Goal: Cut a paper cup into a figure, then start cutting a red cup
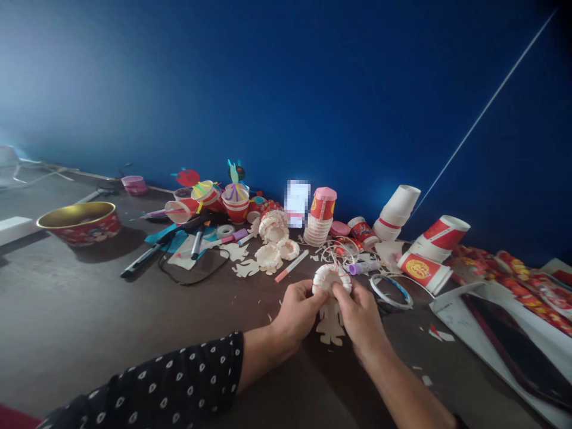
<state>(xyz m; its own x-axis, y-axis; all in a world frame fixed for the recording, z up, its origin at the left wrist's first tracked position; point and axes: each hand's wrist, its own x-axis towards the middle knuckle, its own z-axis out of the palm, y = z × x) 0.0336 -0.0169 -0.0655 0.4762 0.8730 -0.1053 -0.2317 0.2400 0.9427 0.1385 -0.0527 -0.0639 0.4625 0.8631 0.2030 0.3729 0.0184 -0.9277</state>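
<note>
Head view: the left hand (292, 317) and the right hand (363, 314) meet over the desk (196, 328), both pinching one white paper piece (325, 276) with a scalloped rim. The piece sits between them at their fingertips, thumbs on its near side and the other fingers partly hidden behind it. Just below it, between the wrists, shows a pale paper cut-out (330, 331); whether the two are joined, I cannot tell. Near the left hand lies a white marker (292, 266) with an orange end; beyond the right hand, a coiled ring (406, 296). Along the desk's back edge, by the blue wall (268, 89), stands a stack of cups (322, 205). A gold-lined bowl (87, 235) rests toward the desk's left edge, a dark flat device (518, 348) toward its right.
</note>
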